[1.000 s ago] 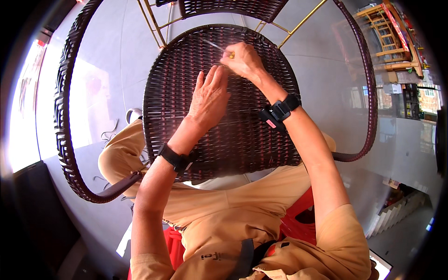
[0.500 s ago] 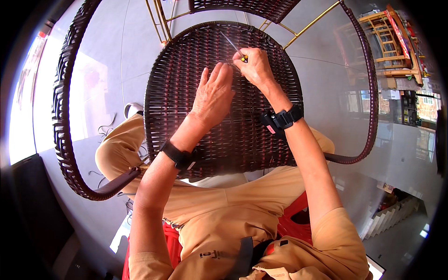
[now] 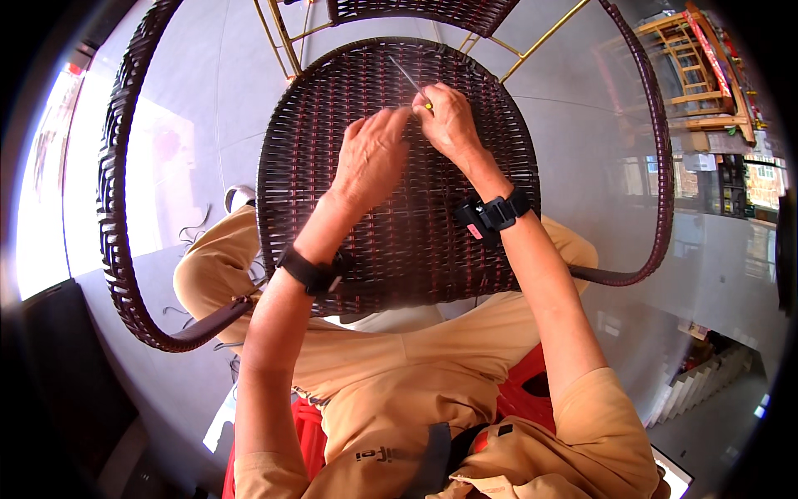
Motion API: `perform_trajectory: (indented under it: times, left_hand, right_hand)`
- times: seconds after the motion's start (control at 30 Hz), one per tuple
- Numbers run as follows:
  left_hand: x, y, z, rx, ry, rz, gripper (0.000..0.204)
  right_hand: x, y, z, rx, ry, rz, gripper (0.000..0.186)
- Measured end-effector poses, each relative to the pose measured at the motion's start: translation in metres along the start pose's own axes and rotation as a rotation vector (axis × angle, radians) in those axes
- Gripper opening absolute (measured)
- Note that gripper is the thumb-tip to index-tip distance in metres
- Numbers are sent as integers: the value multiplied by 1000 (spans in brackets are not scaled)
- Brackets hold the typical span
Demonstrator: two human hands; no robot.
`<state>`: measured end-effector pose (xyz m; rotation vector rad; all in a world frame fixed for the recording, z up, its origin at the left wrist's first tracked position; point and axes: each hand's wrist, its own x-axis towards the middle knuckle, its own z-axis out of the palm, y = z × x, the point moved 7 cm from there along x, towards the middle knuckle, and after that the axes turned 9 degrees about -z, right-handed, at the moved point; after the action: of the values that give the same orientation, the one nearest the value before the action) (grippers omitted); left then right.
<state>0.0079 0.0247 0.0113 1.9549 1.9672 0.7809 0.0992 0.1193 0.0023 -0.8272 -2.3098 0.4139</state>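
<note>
A round seat (image 3: 391, 241) woven in dark brown and reddish strands lies before me. Over its far half, my right hand (image 3: 451, 125) is closed round a screwdriver (image 3: 407, 75). The tool's thin metal shaft points up and left across the weave, and a yellow-and-black bit of handle peeks out between the fingers. Just left of it, my left hand (image 3: 371, 158) has its fingers bent and drawn together, the tips close to the right fingertips. Whatever those tips pinch, if anything, is too small or hidden to make out.
The chair's wrapped arm loops (image 3: 116, 191) curve round both sides. Gold-coloured metal rods (image 3: 544, 40) join a woven panel (image 3: 424, 12) beyond the seat. Loose dark strands (image 3: 195, 224) lie on the grey floor at left. A wooden frame (image 3: 690, 75) stands far right; a red stool (image 3: 309, 432) is under me.
My left hand's fingers, stretched upward before, have bent over toward the right hand. The right hand has shifted slightly left with the screwdriver still in it.
</note>
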Motion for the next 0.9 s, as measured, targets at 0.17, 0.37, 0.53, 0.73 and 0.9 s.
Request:
perform_trajectory:
  times: [0.17,0.37,0.53,0.73,0.9]
  left_hand:
    - [43,-33,-1,-241,23,-183,18]
    - [69,-34,8,-105,31,-139,13]
    - [67,-26,7,-85,44,-28,15]
    - [67,-21,4,-78,30,16,13]
    - [72,-21,4,-41,-5,15,10]
  right_hand:
    - [-4,-2,0,21,68,-18,8]
    - [-8,3,0,74,91,64,7]
    - [-13,3,-1,78,143,73,8]
    - [-18,-4,1,-7,165,36,10]
    - [-19,-5,-2,13,177,9,11]
